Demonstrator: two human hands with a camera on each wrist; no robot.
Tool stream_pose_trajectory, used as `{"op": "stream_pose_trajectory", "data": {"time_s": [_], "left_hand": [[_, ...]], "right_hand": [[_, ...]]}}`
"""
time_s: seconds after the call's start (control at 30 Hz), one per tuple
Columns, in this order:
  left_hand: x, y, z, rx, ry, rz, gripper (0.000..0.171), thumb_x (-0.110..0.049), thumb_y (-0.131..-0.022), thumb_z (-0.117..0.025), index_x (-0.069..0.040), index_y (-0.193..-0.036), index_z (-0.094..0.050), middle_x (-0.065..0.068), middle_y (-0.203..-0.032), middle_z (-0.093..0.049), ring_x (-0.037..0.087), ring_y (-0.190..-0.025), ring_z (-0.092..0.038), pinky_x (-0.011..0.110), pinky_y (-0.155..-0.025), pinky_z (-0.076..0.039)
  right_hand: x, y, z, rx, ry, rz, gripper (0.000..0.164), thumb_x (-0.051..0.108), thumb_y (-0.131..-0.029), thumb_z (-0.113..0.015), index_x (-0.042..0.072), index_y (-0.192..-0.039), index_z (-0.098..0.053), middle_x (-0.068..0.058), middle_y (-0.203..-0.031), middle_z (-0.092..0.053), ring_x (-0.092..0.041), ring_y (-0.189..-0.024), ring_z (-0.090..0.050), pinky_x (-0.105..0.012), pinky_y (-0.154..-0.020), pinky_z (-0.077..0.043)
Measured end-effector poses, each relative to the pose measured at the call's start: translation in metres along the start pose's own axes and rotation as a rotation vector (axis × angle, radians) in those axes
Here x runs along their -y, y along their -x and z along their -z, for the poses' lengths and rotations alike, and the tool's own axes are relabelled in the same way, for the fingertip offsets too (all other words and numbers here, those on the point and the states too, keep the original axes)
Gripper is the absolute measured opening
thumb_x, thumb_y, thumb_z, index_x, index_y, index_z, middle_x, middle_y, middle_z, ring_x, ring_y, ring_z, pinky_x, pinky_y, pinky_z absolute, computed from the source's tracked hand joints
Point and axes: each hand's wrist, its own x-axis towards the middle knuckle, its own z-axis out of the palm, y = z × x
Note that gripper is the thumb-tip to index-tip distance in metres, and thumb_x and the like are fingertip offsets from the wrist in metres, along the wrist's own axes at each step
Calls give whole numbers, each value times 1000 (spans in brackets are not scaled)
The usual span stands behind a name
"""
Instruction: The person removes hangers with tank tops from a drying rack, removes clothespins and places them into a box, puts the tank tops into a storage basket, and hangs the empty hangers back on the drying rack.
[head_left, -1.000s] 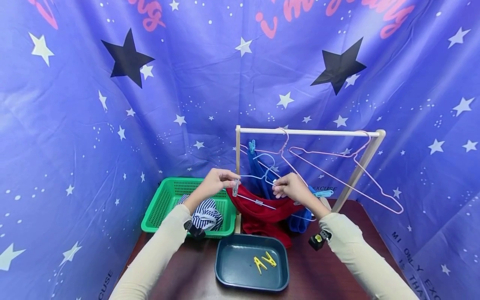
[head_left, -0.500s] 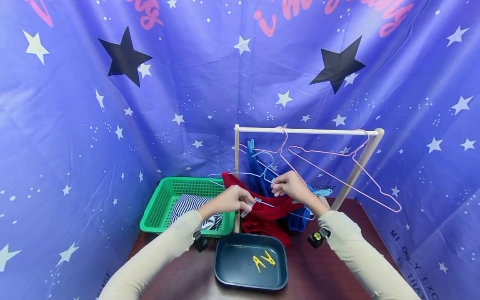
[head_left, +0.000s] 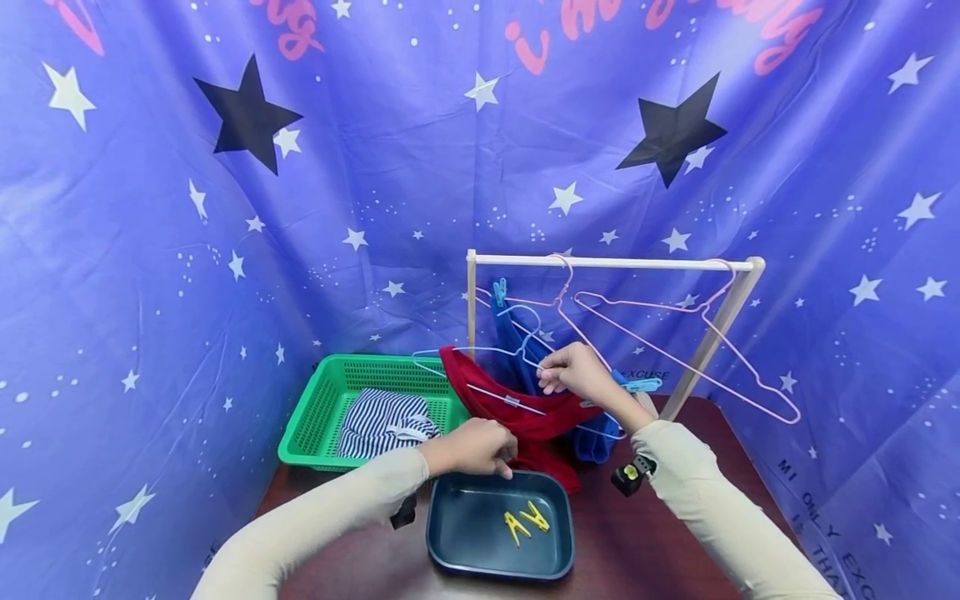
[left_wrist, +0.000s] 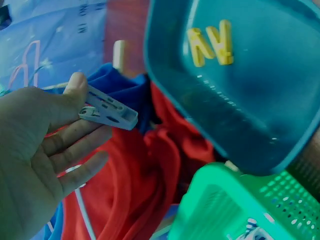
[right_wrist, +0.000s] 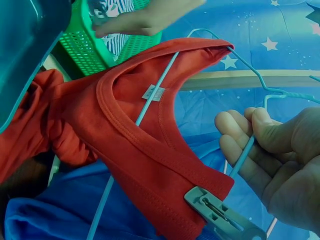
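Note:
My right hand (head_left: 573, 371) pinches a light blue wire hanger (right_wrist: 242, 159) between thumb and fingers, just below its hook. A red sleeveless top (right_wrist: 132, 145) is draped on that hanger, one strap over each shoulder. On the strap nearer my right hand, a clear clothespin (right_wrist: 222, 215) is clipped. My left hand (head_left: 476, 446) is over the back edge of the dark tray (head_left: 501, 575). Its thumb and index finger pinch another clear clothespin (left_wrist: 110, 111), best seen in the left wrist view. Two yellow clothespins (head_left: 525, 523) lie in the tray.
A green basket (head_left: 300, 433) with a striped cloth (head_left: 382, 421) stands at left. Behind my hands is a rack (head_left: 630, 262) carrying pink hangers (head_left: 750, 400). A blue garment (head_left: 596, 446) with light blue clothespins (head_left: 641, 385) hangs there. The patterned curtain (head_left: 420, 167) encloses the table.
My left hand has come away from the hanger's left shoulder, moving down and right to the tray with the clothespin. My right hand stays on the hanger.

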Motion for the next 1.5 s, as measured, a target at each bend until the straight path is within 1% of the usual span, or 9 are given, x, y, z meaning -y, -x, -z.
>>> {"op": "stream_pose_trajectory", "data": {"time_s": [0.13, 0.23, 0.33, 0.5, 0.63, 0.77, 1.0, 1.27, 1.5], "left_hand": [[0, 0, -17, -10, -161, -99, 22, -41, -89, -78, -20, -93, -75, -11, -81, -71, 1, -74, -65, 17, -62, -49], [1, 0, -30, -9, -273, -164, 21, -42, -91, -76, -21, -89, -73, -10, -80, -70, 2, -74, -67, 19, -59, -49], [0, 0, -43, 8, -369, -204, 21, -43, -91, -74, -23, -88, -71, -11, -80, -69, 2, -74, -66, 20, -58, -48], [-1, 1, -61, 44, -452, -225, 23, -48, -88, -74, -25, -89, -71, -14, -78, -67, 0, -67, -60, 19, -54, -44], [-3, 1, -72, 100, -456, -202, 23, -48, -88, -74, -26, -93, -73, -13, -77, -67, 0, -65, -58, 20, -51, -41], [-4, 1, -82, 159, -442, -173, 22, -48, -88, -75, -27, -94, -74, -12, -79, -69, 0, -63, -56, 20, -51, -41], [-7, 0, -92, 201, -434, -149, 23, -46, -86, -79, -26, -78, -70, -12, -67, -60, 2, -55, -45, 21, -49, -34], [-9, -1, -106, 266, -429, -120, 27, -45, -84, -81, -26, -73, -66, -12, -60, -52, 3, -50, -40, 22, -48, -30], [-10, -1, -115, 275, -402, -136, 27, -41, -82, -83, -26, -70, -65, -14, -60, -53, 2, -49, -39, 21, -47, -30]], "right_hand": [[1, 1, -1, 2, 3, 2, 13, -3, -95, -65, -11, -96, -75, -22, -83, -76, -23, -68, -76, -32, -65, -63], [3, 1, -2, -2, 0, 7, 12, -4, -95, -66, -11, -95, -76, -23, -82, -76, -24, -68, -76, -31, -64, -63], [3, 0, -4, -2, 0, 16, 12, -4, -95, -66, -11, -95, -76, -23, -82, -76, -26, -68, -76, -31, -63, -63], [2, -1, -5, 4, 1, 16, 13, -4, -95, -66, -11, -97, -75, -23, -83, -76, -29, -70, -76, -32, -64, -63], [5, -1, -6, 11, 8, 20, 12, -4, -95, -65, -11, -97, -75, -23, -83, -76, -30, -70, -76, -34, -65, -63], [7, -1, -9, 18, 4, 25, 12, -4, -95, -65, -11, -96, -76, -22, -81, -76, -27, -68, -75, -33, -64, -63], [8, -1, -16, 30, -26, 13, 12, -2, -95, -66, -10, -96, -76, -20, -80, -76, -22, -66, -75, -31, -63, -63], [10, 0, -25, 78, -159, -45, 15, -2, -96, -65, -13, -98, -74, -24, -83, -76, -25, -69, -77, -35, -66, -63], [12, -5, -37, 149, -394, -116, 18, -8, -94, -64, -20, -107, -68, -26, -87, -76, -16, -68, -75, -43, -72, -63]]}}
